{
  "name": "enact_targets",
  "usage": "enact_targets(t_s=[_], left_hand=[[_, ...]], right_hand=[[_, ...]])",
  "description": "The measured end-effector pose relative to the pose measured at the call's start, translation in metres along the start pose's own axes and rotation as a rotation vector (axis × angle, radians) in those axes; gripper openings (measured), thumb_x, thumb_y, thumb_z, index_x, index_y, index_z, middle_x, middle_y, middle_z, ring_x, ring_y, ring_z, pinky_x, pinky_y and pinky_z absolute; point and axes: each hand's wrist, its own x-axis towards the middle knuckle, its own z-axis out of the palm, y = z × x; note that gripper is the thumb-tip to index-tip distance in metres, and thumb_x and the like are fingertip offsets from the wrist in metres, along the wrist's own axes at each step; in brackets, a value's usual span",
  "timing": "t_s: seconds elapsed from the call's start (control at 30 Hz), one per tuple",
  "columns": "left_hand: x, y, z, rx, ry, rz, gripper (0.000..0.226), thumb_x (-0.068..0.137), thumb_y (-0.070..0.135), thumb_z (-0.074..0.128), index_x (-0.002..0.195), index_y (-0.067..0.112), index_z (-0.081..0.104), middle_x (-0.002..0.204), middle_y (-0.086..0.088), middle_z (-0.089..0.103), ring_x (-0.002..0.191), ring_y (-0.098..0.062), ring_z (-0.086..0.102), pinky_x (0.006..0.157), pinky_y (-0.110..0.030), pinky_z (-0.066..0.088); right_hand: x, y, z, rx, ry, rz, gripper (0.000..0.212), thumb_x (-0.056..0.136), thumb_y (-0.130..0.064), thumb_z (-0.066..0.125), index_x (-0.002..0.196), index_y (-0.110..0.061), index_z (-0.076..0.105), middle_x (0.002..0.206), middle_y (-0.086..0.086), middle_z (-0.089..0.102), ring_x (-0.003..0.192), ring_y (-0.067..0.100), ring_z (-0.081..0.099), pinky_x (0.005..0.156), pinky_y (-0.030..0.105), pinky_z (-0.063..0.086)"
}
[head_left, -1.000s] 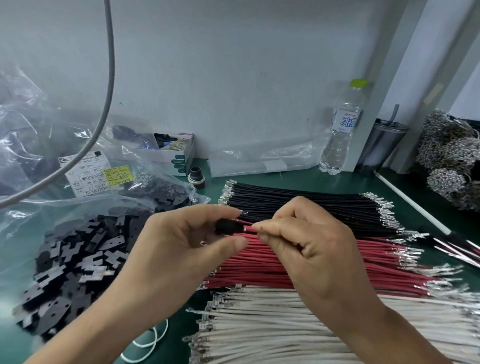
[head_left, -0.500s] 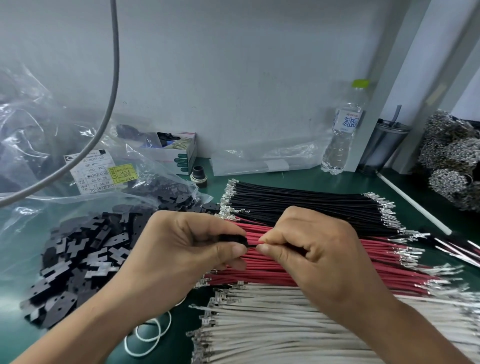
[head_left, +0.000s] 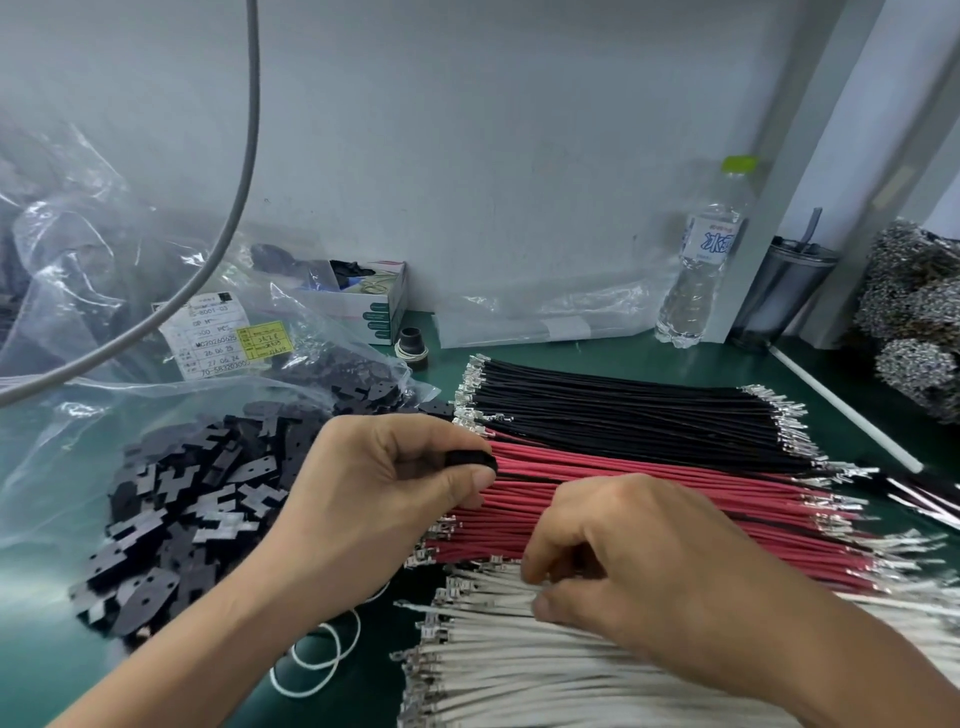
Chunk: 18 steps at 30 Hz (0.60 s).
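The fingers (head_left: 467, 491) of the left hand (head_left: 374, 499) are curled and clamped on a small black housing (head_left: 470, 460), thumb below and forefinger over the top, holding it in the air just above the near ends of the red wires (head_left: 649, 499). Whether a wire already sits in the housing cannot be told, since the red bundle runs straight behind it.

The right hand (head_left: 649, 566) is lower and nearer, its fingers (head_left: 540, 571) bent down into the terminal ends of the white wires (head_left: 519, 670) with the thumb close beneath them. They look to be closing on a single strand, but whether one is gripped yet cannot be told.

Judged from this, the work is in its picking step: the housing is in hand and ready, a white wire is being chosen, and seating its metal terminal in the housing is left to do.

The stock points to a long run ahead. Three thick rows lie side by side on the green surface (head_left: 597, 353): black wires (head_left: 623, 410) farthest, red in the middle, white nearest. To the left, a heap of flat black pieces (head_left: 182, 519) spills from a clear plastic bag (head_left: 78, 415). No finished assemblies can be made out anywhere in view.
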Motion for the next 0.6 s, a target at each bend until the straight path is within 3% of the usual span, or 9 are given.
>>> enact_targets(t_s=[0.17,0.27,0.37,0.47,0.6], left_hand=[[-0.0011,0.0010,-0.0008,0.009,0.007,0.004,0.019,0.075,0.022,0.084,0.093,0.028,0.083,0.076,0.002,0.082,0.069,-0.014,0.079,0.065,-0.020,0.062],[0.0006,0.0009,-0.0017,0.026,0.014,-0.003,0.020,0.077,0.015,0.085,0.093,0.027,0.084,0.079,0.004,0.083,0.072,-0.014,0.079,0.067,-0.023,0.063],[0.0013,0.0003,-0.0032,0.027,0.033,-0.033,0.021,0.075,0.017,0.086,0.094,0.027,0.084,0.079,0.001,0.083,0.072,-0.024,0.078,0.069,-0.034,0.065],[0.0018,0.0010,-0.0049,-0.053,0.029,-0.071,0.026,0.069,0.020,0.087,0.093,0.027,0.084,0.078,-0.003,0.083,0.072,-0.020,0.079,0.068,-0.024,0.063],[0.0032,0.0020,-0.0044,-0.214,0.002,-0.130,0.027,0.066,0.013,0.086,0.092,0.019,0.084,0.079,-0.011,0.082,0.071,-0.020,0.080,0.064,-0.018,0.060]], right_hand=[[-0.0001,0.0031,0.0029,0.063,-0.013,0.023,0.018,0.077,-0.045,0.073,0.093,-0.048,0.066,0.092,-0.030,0.062,0.086,-0.007,0.058,0.066,0.013,0.038],[0.0000,0.0050,0.0000,0.107,0.024,0.033,0.013,0.077,-0.041,0.073,0.089,-0.043,0.067,0.098,-0.025,0.059,0.085,-0.004,0.058,0.068,0.021,0.046],[0.0012,0.0089,-0.0054,0.200,0.131,0.050,0.006,0.085,-0.037,0.070,0.088,-0.040,0.065,0.087,-0.023,0.066,0.077,0.000,0.061,0.067,0.025,0.050],[0.0023,0.0106,-0.0063,0.264,0.293,0.048,0.005,0.089,-0.034,0.064,0.087,-0.038,0.064,0.087,-0.017,0.065,0.080,0.006,0.061,0.066,0.026,0.049],[0.0035,0.0094,-0.0001,0.169,0.463,0.030,0.010,0.089,-0.038,0.062,0.080,-0.035,0.065,0.087,-0.018,0.063,0.085,0.004,0.061,0.068,0.028,0.049]])
